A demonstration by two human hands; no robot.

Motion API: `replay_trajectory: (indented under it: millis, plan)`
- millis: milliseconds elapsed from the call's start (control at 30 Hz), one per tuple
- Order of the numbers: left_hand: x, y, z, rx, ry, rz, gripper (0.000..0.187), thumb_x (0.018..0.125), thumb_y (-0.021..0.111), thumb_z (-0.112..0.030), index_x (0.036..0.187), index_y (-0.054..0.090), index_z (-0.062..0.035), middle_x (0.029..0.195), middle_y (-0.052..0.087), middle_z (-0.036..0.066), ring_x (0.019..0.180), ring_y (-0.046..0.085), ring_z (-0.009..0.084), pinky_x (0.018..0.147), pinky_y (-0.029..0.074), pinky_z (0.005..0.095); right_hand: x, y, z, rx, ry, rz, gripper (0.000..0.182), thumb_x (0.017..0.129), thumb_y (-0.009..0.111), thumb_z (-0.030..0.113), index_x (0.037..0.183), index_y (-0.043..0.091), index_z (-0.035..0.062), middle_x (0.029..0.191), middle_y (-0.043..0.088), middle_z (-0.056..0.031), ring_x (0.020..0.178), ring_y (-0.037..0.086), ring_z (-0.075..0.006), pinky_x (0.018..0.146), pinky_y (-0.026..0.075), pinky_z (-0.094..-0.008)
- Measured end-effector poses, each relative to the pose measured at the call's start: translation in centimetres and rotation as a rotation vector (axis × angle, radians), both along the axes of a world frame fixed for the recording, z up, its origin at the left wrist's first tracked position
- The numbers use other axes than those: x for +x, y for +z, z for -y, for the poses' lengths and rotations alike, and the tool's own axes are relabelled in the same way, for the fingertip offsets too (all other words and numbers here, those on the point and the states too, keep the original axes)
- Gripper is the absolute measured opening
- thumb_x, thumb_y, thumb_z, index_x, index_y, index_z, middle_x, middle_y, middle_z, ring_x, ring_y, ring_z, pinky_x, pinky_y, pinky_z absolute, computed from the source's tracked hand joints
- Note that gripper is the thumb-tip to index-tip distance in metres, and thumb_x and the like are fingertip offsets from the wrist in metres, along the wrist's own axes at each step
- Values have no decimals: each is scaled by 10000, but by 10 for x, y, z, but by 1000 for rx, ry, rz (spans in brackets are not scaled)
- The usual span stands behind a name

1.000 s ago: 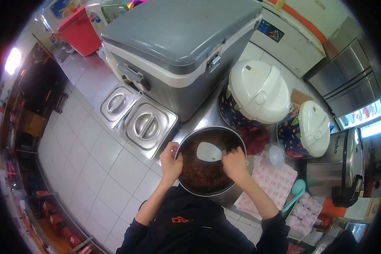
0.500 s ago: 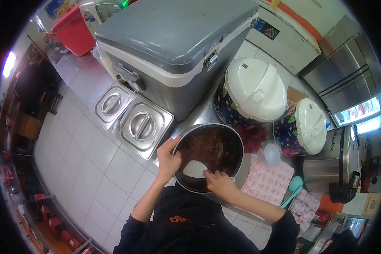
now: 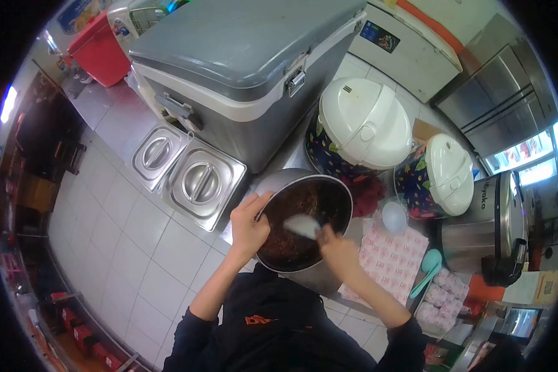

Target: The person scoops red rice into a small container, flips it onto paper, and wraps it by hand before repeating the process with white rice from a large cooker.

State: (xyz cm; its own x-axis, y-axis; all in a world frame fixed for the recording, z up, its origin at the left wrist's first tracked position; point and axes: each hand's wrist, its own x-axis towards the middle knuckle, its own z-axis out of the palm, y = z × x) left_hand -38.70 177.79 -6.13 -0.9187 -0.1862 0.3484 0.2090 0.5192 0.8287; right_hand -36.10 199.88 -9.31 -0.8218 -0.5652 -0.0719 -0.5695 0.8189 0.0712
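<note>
A deep metal pot [image 3: 281, 178] stands tilted toward me, its mouth facing my body. Reddish-brown food residue [image 3: 289, 249] coats its dark inside. My left hand [image 3: 250, 227] is closed on the pot's left rim, thumb at the inner edge. In my right hand [image 3: 339, 253], slightly blurred, is a white rice paddle [image 3: 301, 225]; its blade reaches into the pot against the brown layer. Right of the pot lie pink-patterned paper sheets [image 3: 387, 260] with a pale plastic cup [image 3: 394, 217] on them.
A large grey cooler [image 3: 242, 118] stands behind the pot. Two lidded steel pans [image 3: 201, 186] sit on its left. Two patterned insulated containers with white lids [image 3: 366, 124] and a steel rice cooker [image 3: 477, 229] are to the right. A turquoise ladle [image 3: 431, 261] lies near wrapped bundles [image 3: 441, 294].
The pot has tipped further toward me, showing more of its outer wall. My right hand has moved the paddle up and right inside it. The camera view has shifted slightly.
</note>
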Motion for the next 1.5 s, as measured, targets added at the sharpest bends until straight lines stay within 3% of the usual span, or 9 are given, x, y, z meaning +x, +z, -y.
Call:
replay_trajectory:
  millis: [233, 433, 567, 667, 867, 967, 1133, 1367, 1500]
  plan:
    - [-4, 7, -8, 0, -29, 46, 468, 568, 459, 113, 981, 611, -47, 673, 452, 145, 582, 479, 297, 536, 385, 305, -36, -1, 8, 112, -160, -192, 281, 678, 554, 77, 941, 590, -15, 779, 535, -108, 557, 593, -188, 450, 486, -317]
    - [-3, -11, -15, 84, 110, 94, 469, 577, 449, 112, 997, 608, -23, 692, 472, 146, 610, 505, 275, 564, 391, 295, 28, -8, 28, 153, -337, -43, 188, 731, 513, 78, 878, 557, -31, 702, 587, -125, 541, 626, -228, 449, 500, -301]
    - [-3, -19, -20, 121, 94, 165, 479, 574, 439, 117, 1002, 605, -18, 694, 473, 153, 635, 510, 279, 585, 394, 297, 38, -13, 51, 80, -390, 132, 291, 730, 509, 76, 969, 550, -84, 701, 605, -171, 552, 633, -247, 462, 505, -316]
    - [-8, -24, -16, 194, 95, -12, 488, 565, 439, 118, 1009, 601, -7, 692, 465, 158, 639, 503, 285, 591, 393, 302, 31, 6, 41, -78, -333, 211, 338, 717, 513, 74, 1035, 572, -23, 738, 602, -153, 599, 624, -311, 527, 504, -389]
    - [-9, -25, -10, 125, 94, 36, 499, 560, 439, 123, 1016, 598, -2, 680, 450, 160, 619, 498, 273, 580, 384, 285, 14, 69, -5, -160, -251, 138, 277, 706, 537, 90, 968, 627, 97, 770, 563, -104, 581, 597, -299, 499, 471, -396]
    - [-12, -27, -7, 192, 101, 7, 502, 562, 430, 127, 1017, 598, -2, 674, 442, 154, 596, 483, 256, 567, 374, 269, 25, 82, -4, 4, -11, 291, 209, 686, 554, 103, 882, 621, 72, 762, 559, -111, 607, 604, -274, 509, 477, -375]
    - [-13, -28, -6, 255, 92, 6, 496, 565, 415, 126, 1014, 594, 18, 654, 415, 133, 565, 444, 193, 541, 346, 248, 19, -10, 35, 7, 76, 150, 155, 643, 574, 96, 786, 602, 44, 765, 559, -111, 623, 604, -251, 527, 486, -358]
    - [-10, -36, -4, 171, 142, 28, 508, 558, 407, 126, 1021, 591, 24, 652, 431, 119, 580, 454, 188, 558, 355, 246, 10, 78, 33, -72, -41, 230, 97, 630, 582, 90, 703, 607, 32, 759, 566, -115, 648, 617, -265, 531, 491, -368]
    - [-12, -40, -3, 246, 127, -22, 509, 560, 405, 127, 1022, 593, 21, 655, 433, 120, 586, 456, 193, 566, 362, 246, 19, 57, 59, -61, 14, 333, 79, 625, 591, 109, 668, 614, 46, 774, 578, -123, 640, 621, -264, 535, 491, -370]
